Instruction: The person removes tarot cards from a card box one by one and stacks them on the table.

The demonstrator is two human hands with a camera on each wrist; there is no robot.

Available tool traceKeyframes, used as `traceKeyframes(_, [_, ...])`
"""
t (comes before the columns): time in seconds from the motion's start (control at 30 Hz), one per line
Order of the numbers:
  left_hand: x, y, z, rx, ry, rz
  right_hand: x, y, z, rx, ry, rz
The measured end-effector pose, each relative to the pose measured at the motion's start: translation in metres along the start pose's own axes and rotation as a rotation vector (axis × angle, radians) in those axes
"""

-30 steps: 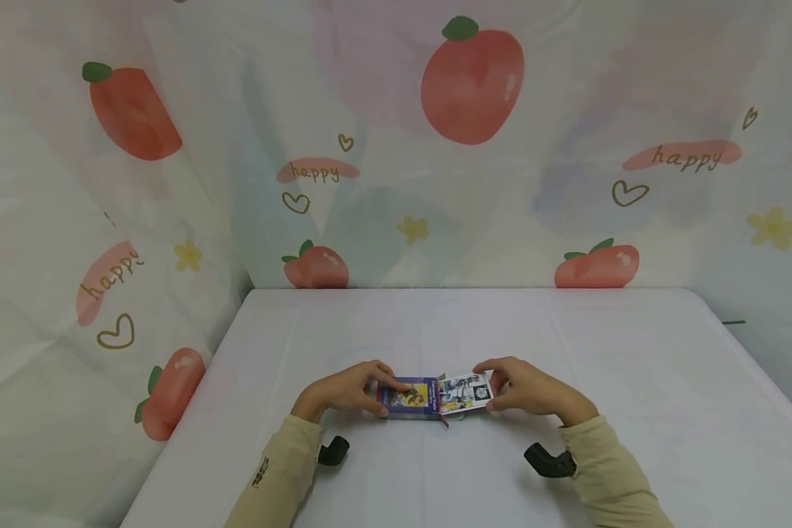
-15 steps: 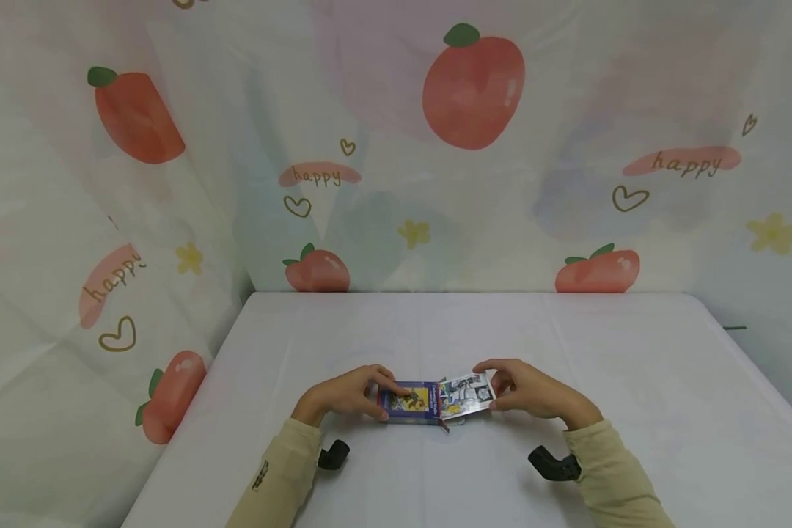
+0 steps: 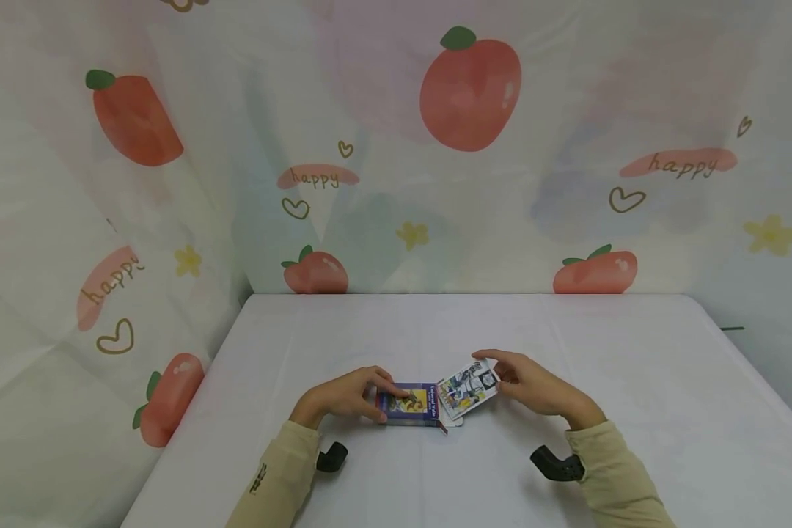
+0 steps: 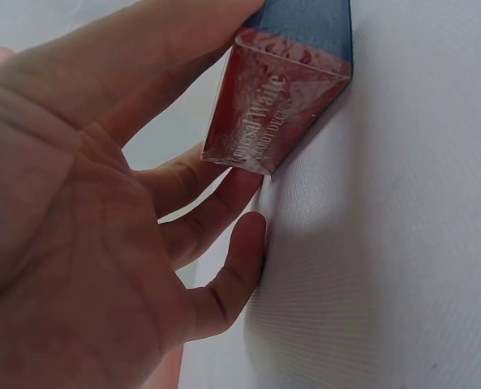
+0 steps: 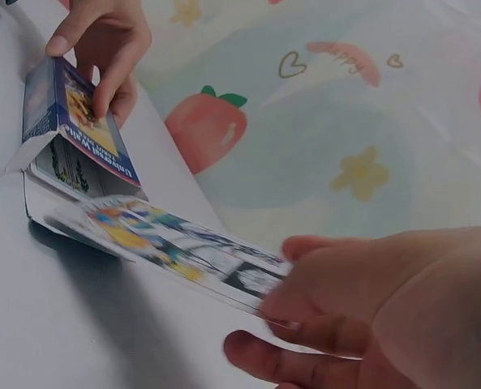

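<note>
Card (image 3: 468,389): since the earlier frame it has swung at an angle to the box, its outer end lifting higher with your right hand (image 3: 531,383); more of the pale flap (image 3: 453,423) shows beneath it.
Right hand: you pinch the card by its outer end, thumb and fingers close together, which leaves its printed face uncovered and its inner end free. Whether you hold one card or a thin stack, you cannot be sure from these views.
Box (image 3: 414,405): it lies on the table (image 3: 396,484), picture side up, its mouth turned toward your right hand, probably so that the card has a straight way through the opening.
Left hand (image 3: 348,390): you grip the box near its closed red end, index finger on the picture face and thumb at the near edge. That hold likely steadies the box and keeps your fingers away from the mouth.
Box mouth: the card's inner end hangs just outside it, over the flap; blur hides whether they touch. Another printed face shows inside.
Sleeves (image 3: 620,477): both stop behind your wrists, beside the black mounts (image 3: 557,463), well apart from the card.
</note>
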State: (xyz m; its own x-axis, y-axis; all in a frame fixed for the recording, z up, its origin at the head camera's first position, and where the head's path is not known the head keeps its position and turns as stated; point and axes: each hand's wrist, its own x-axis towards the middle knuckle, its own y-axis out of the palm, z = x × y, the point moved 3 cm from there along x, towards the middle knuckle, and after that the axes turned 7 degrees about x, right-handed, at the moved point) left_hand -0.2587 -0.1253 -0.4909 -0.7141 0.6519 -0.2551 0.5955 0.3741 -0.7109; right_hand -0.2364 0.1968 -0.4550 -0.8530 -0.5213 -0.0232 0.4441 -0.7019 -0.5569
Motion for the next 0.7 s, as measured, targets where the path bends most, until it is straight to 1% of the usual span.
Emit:
traceKeyframes(0.07, [0.000,0.000,0.001,-0.002,-0.004,0.001,0.000,-0.002,0.001,-0.003,0.014,-0.051])
traceKeyframes(0.13, [0.001,0.001,0.000,-0.002,-0.005,0.001,0.000,-0.005,0.003,-0.007,0.012,-0.107])
traceKeyframes(0.27, [0.000,0.000,0.000,-0.002,-0.012,-0.001,0.000,-0.010,0.005,0.021,-0.005,-0.200])
traceKeyframes(0.43, [0.000,0.000,0.001,0.001,-0.018,-0.004,-0.001,-0.014,0.004,0.052,-0.020,-0.270])
traceKeyframes(0.63, [-0.001,0.001,0.001,-0.006,-0.005,0.001,-0.004,-0.017,0.005,0.031,-0.021,-0.354])
traceKeyframes(0.7, [-0.001,0.000,0.001,-0.002,-0.004,0.000,-0.004,-0.019,0.006,0.028,-0.039,-0.395])
